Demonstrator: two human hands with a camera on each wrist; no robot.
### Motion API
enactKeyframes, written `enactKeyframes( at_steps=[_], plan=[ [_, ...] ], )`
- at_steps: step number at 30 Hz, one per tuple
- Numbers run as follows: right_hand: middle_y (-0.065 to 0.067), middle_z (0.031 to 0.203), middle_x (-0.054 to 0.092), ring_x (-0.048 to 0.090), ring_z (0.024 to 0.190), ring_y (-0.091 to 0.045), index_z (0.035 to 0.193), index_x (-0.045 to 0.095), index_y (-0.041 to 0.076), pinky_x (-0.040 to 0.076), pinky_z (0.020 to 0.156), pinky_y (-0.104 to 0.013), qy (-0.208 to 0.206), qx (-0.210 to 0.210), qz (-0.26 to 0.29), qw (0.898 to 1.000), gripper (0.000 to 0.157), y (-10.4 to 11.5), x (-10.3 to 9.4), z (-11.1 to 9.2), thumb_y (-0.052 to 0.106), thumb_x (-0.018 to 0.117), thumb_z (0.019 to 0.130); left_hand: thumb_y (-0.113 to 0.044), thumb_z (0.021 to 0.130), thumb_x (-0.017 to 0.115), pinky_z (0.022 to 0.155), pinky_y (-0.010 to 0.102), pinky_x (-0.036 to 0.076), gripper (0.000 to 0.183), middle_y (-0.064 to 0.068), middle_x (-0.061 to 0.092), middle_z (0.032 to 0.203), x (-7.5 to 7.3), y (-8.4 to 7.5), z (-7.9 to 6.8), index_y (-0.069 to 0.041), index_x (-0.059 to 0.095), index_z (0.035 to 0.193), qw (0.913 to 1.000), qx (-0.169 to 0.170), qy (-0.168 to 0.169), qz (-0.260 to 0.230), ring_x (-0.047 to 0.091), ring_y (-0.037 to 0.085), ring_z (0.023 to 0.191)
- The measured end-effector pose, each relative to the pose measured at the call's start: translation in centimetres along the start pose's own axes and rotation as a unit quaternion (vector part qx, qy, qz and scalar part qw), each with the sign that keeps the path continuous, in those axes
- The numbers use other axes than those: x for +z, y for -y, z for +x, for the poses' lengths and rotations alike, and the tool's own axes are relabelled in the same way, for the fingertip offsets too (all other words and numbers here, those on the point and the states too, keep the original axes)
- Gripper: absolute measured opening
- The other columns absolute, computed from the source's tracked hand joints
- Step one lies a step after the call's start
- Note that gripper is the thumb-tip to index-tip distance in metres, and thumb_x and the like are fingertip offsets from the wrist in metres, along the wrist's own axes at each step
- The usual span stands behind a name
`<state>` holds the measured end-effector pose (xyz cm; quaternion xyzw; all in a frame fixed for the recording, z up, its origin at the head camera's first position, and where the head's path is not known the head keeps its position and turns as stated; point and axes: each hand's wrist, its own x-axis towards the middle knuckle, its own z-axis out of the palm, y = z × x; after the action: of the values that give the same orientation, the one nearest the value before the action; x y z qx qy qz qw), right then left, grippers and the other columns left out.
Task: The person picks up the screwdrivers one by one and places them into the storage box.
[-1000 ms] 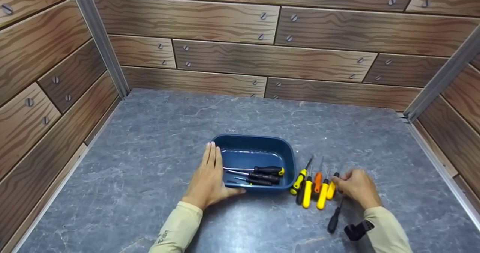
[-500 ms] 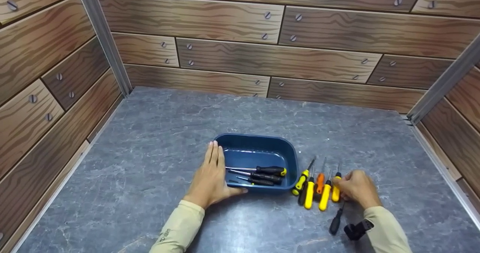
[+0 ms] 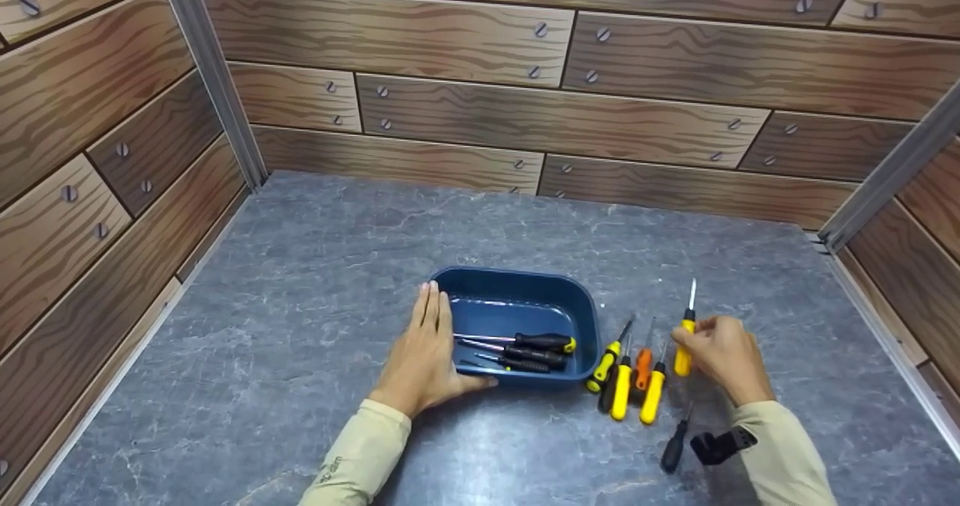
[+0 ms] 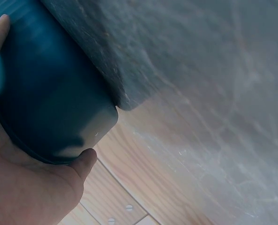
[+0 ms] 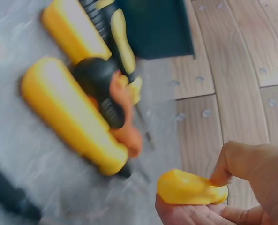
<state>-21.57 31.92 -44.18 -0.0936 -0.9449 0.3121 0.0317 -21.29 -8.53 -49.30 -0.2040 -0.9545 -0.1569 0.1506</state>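
Beside the bin (image 3: 517, 287), the right hand (image 3: 724, 356) pinches a yellow screwdriver (image 3: 682, 362).

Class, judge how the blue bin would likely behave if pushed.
The blue bin would probably slide, since the tabletop looks smooth. It seems stiff, as it looks unbent against the left hand. Tipping appears unlikely, because it sits low and wide.

1. Head view, bottom ctr-left: L sleeve (image 3: 360, 450) cut off by frame edge; print (image 3: 331, 470) too small to read.
2. L wrist view, upper L: blue bin (image 4: 54, 84) runs out of frame; L hand (image 4: 31, 187) cropped too.
3. R wrist view, lower R: yellow screwdriver (image 5: 185, 187) hidden past its handle; R hand (image 5: 256, 173) cropped.
4. Same view, lower L: dark tool (image 5: 10, 194), prob. a screwdriver, blurred & cropped.
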Motion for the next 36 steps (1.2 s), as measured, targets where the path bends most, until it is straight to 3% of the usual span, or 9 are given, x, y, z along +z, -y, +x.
enactKeyframes(
  at_steps=[5,10,16,24,31,36],
  plan=[
    [-0.026,0.102,0.071,0.068,0.086,-0.034,0.121,0.063,-0.015,0.053,0.072,-0.037,-0.033,-0.068,0.017,0.997,0.047,2.5,0.4,0.3,0.021,0.069,0.092,-0.081,0.065,0.072,0.117,0.047,0.032,0.137,0.036,0.023,0.158,0.1,0.0,0.0,0.017,0.028,0.150,1.0000,-0.002,0.000,-0.005,0.020,0.046,0.149],
    [-0.023,0.101,0.073,0.069,0.090,-0.035,0.118,0.068,-0.010,0.056,0.078,-0.037,-0.060,-0.143,0.055,0.986,0.031,5.7,1.7,0.8,0.007,0.069,0.093,-0.081,0.065,0.074,0.118,0.047,0.031,0.139,0.035,0.020,0.160,0.2,0.1,0.1,0.016,0.026,0.152,0.9998,-0.012,0.011,-0.015,0.017,0.045,0.150],
    [-0.024,0.102,0.072,0.070,0.091,-0.039,0.116,0.070,-0.010,0.057,0.086,-0.050,-0.046,-0.220,0.114,0.968,0.025,9.0,4.3,1.6,0.000,0.070,0.093,-0.082,0.065,0.073,0.118,0.047,0.031,0.139,0.034,0.018,0.161,0.1,0.2,0.0,0.016,0.024,0.152,0.9996,-0.018,0.019,-0.013,0.016,0.045,0.151],
    [-0.018,0.097,0.073,0.071,0.086,-0.031,0.109,0.073,-0.008,0.060,0.079,-0.040,-0.014,-0.270,0.134,0.953,0.021,11.3,7.8,1.9,-0.003,0.074,0.089,-0.081,0.066,0.073,0.118,0.048,0.031,0.137,0.036,0.021,0.159,0.2,0.1,-0.2,0.017,0.027,0.151,0.9999,-0.009,0.011,-0.008,0.019,0.047,0.149],
    [-0.013,0.098,0.075,0.070,0.087,-0.025,0.105,0.077,-0.003,0.059,0.078,-0.039,0.027,-0.273,0.081,0.958,0.017,11.7,10.0,1.8,0.001,0.076,0.088,-0.081,0.066,0.072,0.116,0.048,0.034,0.136,0.036,0.023,0.158,0.2,0.0,-0.1,0.017,0.028,0.151,1.0000,0.000,0.001,-0.008,0.021,0.046,0.149],
    [-0.008,0.096,0.073,0.068,0.089,-0.024,0.101,0.079,0.000,0.056,0.082,-0.043,0.059,-0.323,-0.003,0.945,0.014,11.7,11.1,1.9,0.001,0.075,0.087,-0.080,0.066,0.073,0.116,0.047,0.034,0.136,0.036,0.025,0.158,0.1,0.2,0.0,0.017,0.029,0.150,0.9999,0.003,-0.008,-0.006,0.022,0.046,0.149]
  ],
)
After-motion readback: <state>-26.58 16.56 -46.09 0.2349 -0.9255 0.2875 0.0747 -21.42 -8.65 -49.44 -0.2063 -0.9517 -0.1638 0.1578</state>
